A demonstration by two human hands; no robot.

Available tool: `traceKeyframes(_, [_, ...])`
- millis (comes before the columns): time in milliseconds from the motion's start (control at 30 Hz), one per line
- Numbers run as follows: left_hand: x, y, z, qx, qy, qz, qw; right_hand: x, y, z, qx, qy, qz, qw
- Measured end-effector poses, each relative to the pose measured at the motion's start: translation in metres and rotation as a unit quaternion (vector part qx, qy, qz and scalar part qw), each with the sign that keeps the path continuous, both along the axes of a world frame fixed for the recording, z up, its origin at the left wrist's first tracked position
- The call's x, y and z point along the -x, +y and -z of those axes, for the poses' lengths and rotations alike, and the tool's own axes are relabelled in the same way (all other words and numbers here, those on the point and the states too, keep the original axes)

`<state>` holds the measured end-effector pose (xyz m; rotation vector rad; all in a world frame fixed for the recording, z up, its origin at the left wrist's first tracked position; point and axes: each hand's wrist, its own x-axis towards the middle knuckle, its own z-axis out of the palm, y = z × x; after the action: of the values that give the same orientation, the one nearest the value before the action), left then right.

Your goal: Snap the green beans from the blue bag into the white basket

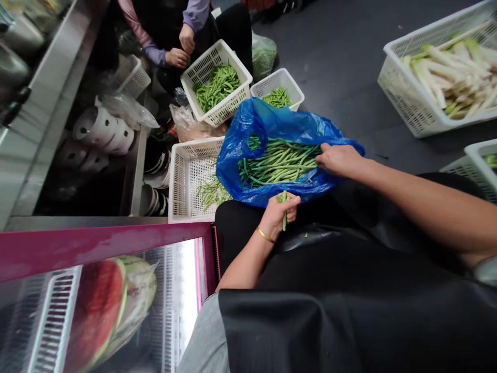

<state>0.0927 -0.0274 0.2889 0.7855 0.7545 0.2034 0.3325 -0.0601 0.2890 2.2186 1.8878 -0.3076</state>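
An open blue plastic bag lies across my lap, full of long green beans. My left hand is closed on a few short bean pieces in front of the bag's near edge; a gold bangle circles that wrist. At the right side of the bag, my right hand has its fingers curled in against the ends of the long beans. Whatever lies between those fingertips is hidden. Left of the bag, a white basket holds a small heap of bean pieces, partly covered by the bag.
Across from me a co-worker's hands meet above a white basket of green pods. A smaller basket of green pods stands beside it. A crate of pale stalks is at right. A pink-framed glass cabinet borders my left.
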Motion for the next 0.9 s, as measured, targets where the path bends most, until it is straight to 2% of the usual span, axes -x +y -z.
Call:
traceKeyframes(133, [-0.004,0.004,0.002,0.007,0.016,-0.044,0.999,0.017,-0.016,-0.019,-0.109,0.060,0.036,0.992])
traceKeyframes(233, [-0.013,0.002,0.002,0.021,-0.008,-0.069,0.997,0.044,-0.038,-0.027,-0.142,0.225,0.023,0.964])
traceKeyframes(300, [-0.017,0.001,0.000,0.013,-0.030,-0.084,0.996,0.061,-0.050,-0.024,-0.133,0.375,0.046,0.916])
traceKeyframes(400, [-0.019,0.001,-0.001,-0.013,-0.035,-0.120,0.992,0.074,-0.061,-0.015,-0.062,0.578,0.148,0.800])
traceKeyframes(467, [-0.017,0.003,0.000,-0.018,-0.030,-0.146,0.989,0.074,-0.065,-0.011,0.000,0.648,0.208,0.733])
traceKeyframes(533, [-0.014,0.004,0.001,-0.019,-0.028,-0.159,0.987,0.071,-0.067,-0.011,0.039,0.673,0.222,0.705])
traceKeyframes(600, [-0.012,0.003,0.001,-0.024,-0.027,-0.152,0.988,0.070,-0.068,-0.012,0.043,0.664,0.193,0.722])
traceKeyframes(667, [-0.009,-0.001,0.000,-0.052,-0.021,-0.136,0.989,0.072,-0.067,-0.012,0.009,0.621,0.146,0.770])
traceKeyframes(733, [-0.007,-0.007,-0.003,-0.128,-0.006,-0.120,0.984,0.077,-0.066,-0.011,-0.029,0.575,0.132,0.807])
traceKeyframes(767, [-0.006,-0.009,-0.005,-0.177,0.003,-0.113,0.978,0.080,-0.066,-0.011,-0.038,0.571,0.158,0.805])
traceKeyframes(800, [-0.005,-0.012,-0.007,-0.219,0.010,-0.106,0.970,0.084,-0.067,-0.011,-0.041,0.587,0.206,0.782])
traceKeyframes(833, [-0.005,-0.014,-0.009,-0.245,0.011,-0.102,0.964,0.088,-0.068,-0.011,-0.042,0.621,0.262,0.737])
traceKeyframes(900, [-0.006,-0.016,-0.011,-0.233,-0.012,-0.104,0.967,0.095,-0.068,-0.013,-0.066,0.710,0.346,0.609])
